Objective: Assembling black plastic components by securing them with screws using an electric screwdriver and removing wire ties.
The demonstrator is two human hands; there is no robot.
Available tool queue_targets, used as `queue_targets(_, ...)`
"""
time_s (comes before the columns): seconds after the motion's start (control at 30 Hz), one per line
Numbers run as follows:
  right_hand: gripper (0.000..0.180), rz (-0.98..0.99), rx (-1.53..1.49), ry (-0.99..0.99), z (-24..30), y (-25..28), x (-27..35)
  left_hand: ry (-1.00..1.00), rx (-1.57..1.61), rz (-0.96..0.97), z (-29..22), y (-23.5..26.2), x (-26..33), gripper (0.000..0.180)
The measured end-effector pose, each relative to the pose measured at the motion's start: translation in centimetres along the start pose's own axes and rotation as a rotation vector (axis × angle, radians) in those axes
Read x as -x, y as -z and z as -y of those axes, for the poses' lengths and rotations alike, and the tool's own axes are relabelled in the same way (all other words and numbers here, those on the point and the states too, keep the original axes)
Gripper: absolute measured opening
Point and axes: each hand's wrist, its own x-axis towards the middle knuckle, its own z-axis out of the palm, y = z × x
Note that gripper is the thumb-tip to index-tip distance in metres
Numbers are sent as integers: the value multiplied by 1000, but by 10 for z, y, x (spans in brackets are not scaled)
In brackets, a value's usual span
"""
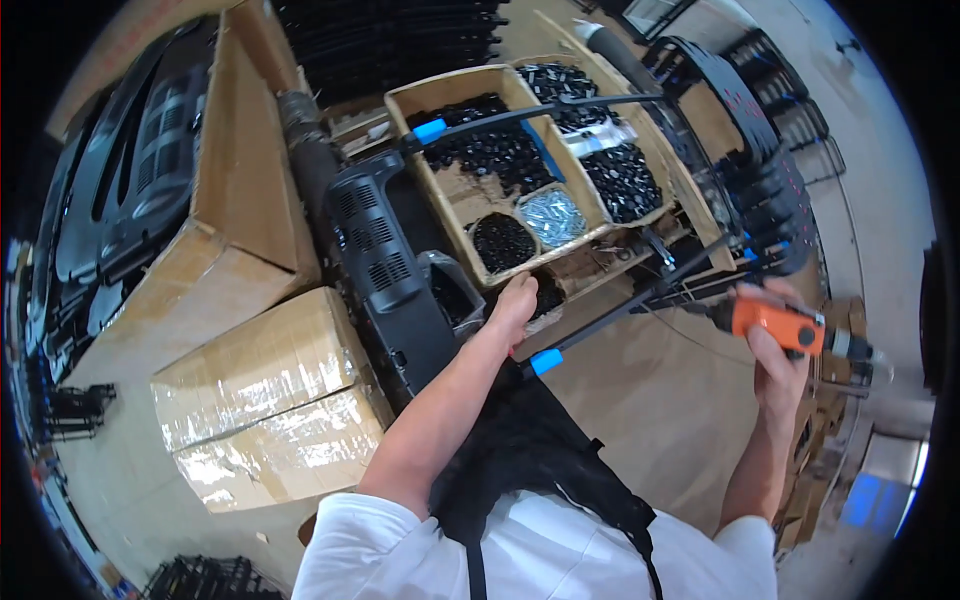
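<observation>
My right hand [775,345] grips an orange power screwdriver [775,325], held out to the right with its dark nose pointing left. My left hand [514,306] is at the near edge of a cardboard parts tray [455,225], beside a small container of dark pieces [548,295]. Its fingers look curled together, and whatever they may hold is hidden. Inside the tray sit a round tub of small black parts [503,243] and a tub of silvery screws [552,217]. A black tubular frame [600,322] with blue end pieces [546,361] spans the workspace.
Left of the tray stands a black vented plastic panel [385,250]. Taped cardboard boxes [265,390] fill the left side, with an open carton [250,180] holding more black panels behind. Stacked black frames [765,190] stand at the far right.
</observation>
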Motion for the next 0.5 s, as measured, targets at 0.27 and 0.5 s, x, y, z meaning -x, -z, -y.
queue_targets(0.27,49,-556,-358,-425,-242,101,80,-400,-985,138,-3,-24,79,51)
queue_targets(0.5,47,-474,-815,-734,-447,-1,-36,-153,-1261,-31,12,-54,80,70)
